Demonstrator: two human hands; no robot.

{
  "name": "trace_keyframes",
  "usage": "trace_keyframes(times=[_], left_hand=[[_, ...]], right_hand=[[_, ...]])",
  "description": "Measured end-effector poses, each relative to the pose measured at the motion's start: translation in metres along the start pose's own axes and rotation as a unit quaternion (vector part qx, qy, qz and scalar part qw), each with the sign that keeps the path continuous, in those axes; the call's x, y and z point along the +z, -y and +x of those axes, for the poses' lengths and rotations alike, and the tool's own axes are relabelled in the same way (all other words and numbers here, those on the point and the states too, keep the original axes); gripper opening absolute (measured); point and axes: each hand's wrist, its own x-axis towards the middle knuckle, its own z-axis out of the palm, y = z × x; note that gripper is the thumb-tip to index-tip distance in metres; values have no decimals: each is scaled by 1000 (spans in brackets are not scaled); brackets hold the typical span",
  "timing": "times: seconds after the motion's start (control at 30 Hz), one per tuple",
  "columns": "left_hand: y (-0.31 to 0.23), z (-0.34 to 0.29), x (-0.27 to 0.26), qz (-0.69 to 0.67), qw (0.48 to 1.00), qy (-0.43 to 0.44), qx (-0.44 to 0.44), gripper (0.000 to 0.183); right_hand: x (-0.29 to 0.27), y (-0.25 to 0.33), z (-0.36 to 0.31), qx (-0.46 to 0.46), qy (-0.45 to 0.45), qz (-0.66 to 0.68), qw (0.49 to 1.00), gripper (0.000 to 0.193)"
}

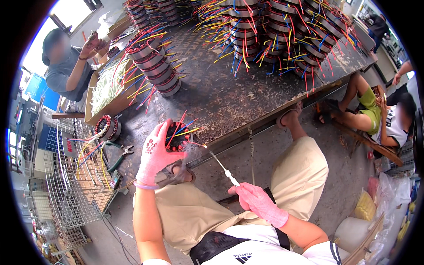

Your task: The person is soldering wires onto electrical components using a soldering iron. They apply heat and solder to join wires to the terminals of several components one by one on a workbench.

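Observation:
My left hand [151, 154], in a pink glove, is closed around a motor stator [178, 141] at the table's near edge. Red, blue and yellow wires stick out of it. My right hand [261, 204], also gloved in pink, grips a soldering iron [231, 178] with a white handle and thin shaft. Its tip, with a small orange glow, is beside the stator's right side, where a wire end reaches toward it. Pale smoke drifts below the stator. Whether tip and wire touch, I cannot tell.
On the worn table [207, 106], a stack of stators [157, 70] and larger piles [274, 35] bristle with wires. Green-handled pliers [117, 162] lie by a single stator [108, 128]. A carton [90, 110] holds pale strips. Co-workers sit left and right; a wire rack [66, 185] stands left.

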Motion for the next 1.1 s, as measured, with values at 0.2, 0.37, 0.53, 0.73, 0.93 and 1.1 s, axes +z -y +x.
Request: trace_keyframes(times=[0.2,0.37,0.53,0.73,0.93,1.1], left_hand=[[-1,1,0,-3,1000,-3,6,104],[2,0,2,-1,1000,-2,5,104],[0,0,1,10,1000,0,-1,104],[3,0,2,16,1000,2,-5,104],[3,-1,2,19,1000,0,2,103],[3,-1,1,4,1000,-2,7,103]], right_hand=[[-1,-1,0,-15,3,2,1000,38],[-1,-2,0,-16,-1,-8,1000,37],[1,0,-1,-16,9,35,999,37],[-1,-1,0,-5,9,34,999,37],[0,-1,0,-8,9,48,999,36],[-2,-6,2,0,0,37,999,35]])
